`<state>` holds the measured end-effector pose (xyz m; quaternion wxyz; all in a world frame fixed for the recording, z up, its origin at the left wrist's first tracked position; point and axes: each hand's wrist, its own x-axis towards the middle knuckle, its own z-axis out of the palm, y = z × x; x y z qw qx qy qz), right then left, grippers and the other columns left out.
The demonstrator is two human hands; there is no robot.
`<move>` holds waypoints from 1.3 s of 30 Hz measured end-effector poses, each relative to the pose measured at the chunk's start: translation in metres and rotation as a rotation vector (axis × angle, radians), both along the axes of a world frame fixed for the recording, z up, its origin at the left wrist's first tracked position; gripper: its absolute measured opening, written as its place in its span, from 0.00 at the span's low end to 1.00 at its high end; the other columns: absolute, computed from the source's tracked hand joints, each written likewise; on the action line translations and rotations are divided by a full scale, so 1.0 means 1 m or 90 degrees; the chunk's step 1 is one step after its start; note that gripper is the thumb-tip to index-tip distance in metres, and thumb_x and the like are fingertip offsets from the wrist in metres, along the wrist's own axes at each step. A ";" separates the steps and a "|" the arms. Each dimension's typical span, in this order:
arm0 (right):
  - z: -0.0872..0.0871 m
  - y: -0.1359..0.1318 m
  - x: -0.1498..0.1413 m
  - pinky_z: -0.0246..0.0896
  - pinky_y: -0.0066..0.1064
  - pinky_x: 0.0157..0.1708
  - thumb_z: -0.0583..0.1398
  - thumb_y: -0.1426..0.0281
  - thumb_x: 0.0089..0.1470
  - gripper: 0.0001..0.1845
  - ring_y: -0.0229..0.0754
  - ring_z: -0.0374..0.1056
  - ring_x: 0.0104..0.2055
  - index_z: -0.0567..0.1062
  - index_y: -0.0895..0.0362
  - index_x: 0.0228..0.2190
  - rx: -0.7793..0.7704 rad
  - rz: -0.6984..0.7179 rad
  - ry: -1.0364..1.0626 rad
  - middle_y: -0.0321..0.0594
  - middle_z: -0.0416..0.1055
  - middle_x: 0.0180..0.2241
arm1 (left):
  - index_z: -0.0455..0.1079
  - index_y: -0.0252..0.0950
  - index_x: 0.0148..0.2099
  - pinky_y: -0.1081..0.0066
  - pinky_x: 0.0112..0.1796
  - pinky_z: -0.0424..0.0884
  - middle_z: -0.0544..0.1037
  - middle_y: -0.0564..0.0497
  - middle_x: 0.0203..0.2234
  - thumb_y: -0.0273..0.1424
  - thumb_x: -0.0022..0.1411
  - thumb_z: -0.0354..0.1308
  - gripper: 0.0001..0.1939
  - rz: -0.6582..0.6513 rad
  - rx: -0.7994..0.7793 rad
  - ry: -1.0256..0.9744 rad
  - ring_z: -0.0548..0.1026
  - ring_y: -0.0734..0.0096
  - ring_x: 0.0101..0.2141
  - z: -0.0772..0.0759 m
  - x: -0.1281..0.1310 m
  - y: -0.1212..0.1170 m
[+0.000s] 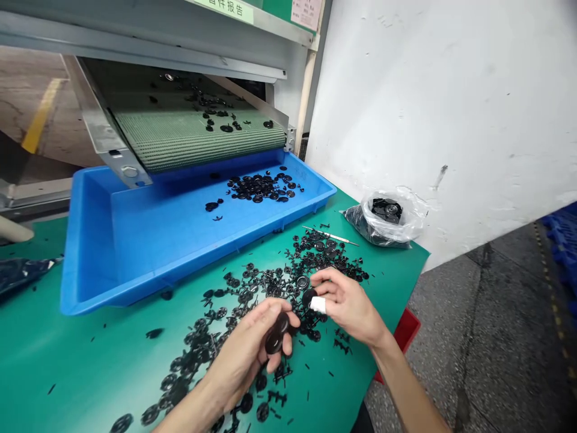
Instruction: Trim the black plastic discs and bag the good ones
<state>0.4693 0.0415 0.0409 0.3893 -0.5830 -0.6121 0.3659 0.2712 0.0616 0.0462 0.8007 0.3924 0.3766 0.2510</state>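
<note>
In my left hand (259,337), fingers curled, lie a few round black plastic discs (276,334), smooth and shiny. My right hand (345,304), with white tape around one finger, pinches another black disc (309,297) just above the table. The two hands are close together but apart. Under and around them spreads a heap of small black plastic parts (252,282), some wheel-shaped and others thin sprue pieces. Behind the right hand, a slim pen-like tool (331,235) lies at the heap's far edge.
A blue tray (148,264) with black parts in it stands under the end of a green conveyor belt (202,141) carrying more parts. At the right of the green table (112,367) sits an open clear plastic bag (387,219) of black discs, beside a white wall (442,108).
</note>
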 end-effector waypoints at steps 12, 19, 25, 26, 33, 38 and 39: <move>0.012 -0.043 -0.027 0.64 0.27 0.34 0.54 0.82 0.49 0.15 0.36 0.68 0.31 0.73 0.55 0.35 0.016 0.030 -0.127 0.33 0.72 0.30 | 0.65 0.39 0.30 0.75 0.24 0.57 0.67 0.59 0.13 0.43 0.68 0.50 0.17 -0.112 0.295 0.204 0.63 0.74 0.18 0.002 -0.007 -0.006; 0.010 -0.048 -0.039 0.62 0.26 0.33 0.55 0.82 0.50 0.19 0.36 0.69 0.31 0.75 0.53 0.41 0.009 0.043 -0.083 0.33 0.74 0.31 | 0.63 0.40 0.30 0.75 0.20 0.55 0.61 0.61 0.11 0.43 0.69 0.46 0.18 -0.178 0.401 0.290 0.60 0.75 0.15 0.009 -0.013 -0.012; -0.003 -0.046 -0.051 0.58 0.23 0.25 0.53 0.78 0.58 0.12 0.33 0.67 0.23 0.75 0.56 0.31 -0.057 0.013 0.020 0.30 0.72 0.21 | 0.66 0.39 0.32 0.76 0.20 0.57 0.64 0.60 0.13 0.45 0.68 0.48 0.18 -0.162 0.258 0.228 0.60 0.77 0.15 0.001 -0.018 -0.019; -0.003 -0.042 -0.048 0.57 0.23 0.25 0.53 0.78 0.59 0.12 0.33 0.66 0.22 0.75 0.56 0.30 -0.053 0.017 -0.015 0.30 0.71 0.20 | 0.67 0.38 0.32 0.77 0.20 0.57 0.65 0.60 0.12 0.45 0.67 0.49 0.18 -0.152 0.226 0.219 0.60 0.77 0.15 0.001 -0.019 -0.017; 0.005 0.009 -0.014 0.58 0.30 0.31 0.53 0.77 0.58 0.17 0.42 0.68 0.35 0.74 0.57 0.46 -0.011 -0.075 -0.441 0.44 0.70 0.41 | 0.67 0.39 0.44 0.80 0.16 0.58 0.76 0.55 0.25 0.43 0.64 0.57 0.13 0.006 0.048 0.075 0.65 0.79 0.17 -0.003 -0.023 0.008; 0.001 0.026 -0.013 0.55 0.28 0.30 0.56 0.76 0.54 0.11 0.38 0.64 0.32 0.73 0.53 0.39 -0.043 -0.030 -0.393 0.36 0.67 0.36 | 0.70 0.37 0.42 0.82 0.15 0.63 0.74 0.53 0.26 0.37 0.65 0.57 0.09 0.030 -0.060 -0.053 0.67 0.77 0.21 -0.003 -0.018 0.012; -0.001 0.026 -0.013 0.55 0.28 0.30 0.56 0.76 0.54 0.10 0.37 0.63 0.30 0.72 0.53 0.37 -0.040 -0.029 -0.367 0.34 0.66 0.35 | 0.70 0.37 0.39 0.82 0.15 0.65 0.74 0.52 0.27 0.37 0.66 0.56 0.09 0.030 -0.071 -0.074 0.69 0.76 0.22 -0.003 -0.018 0.012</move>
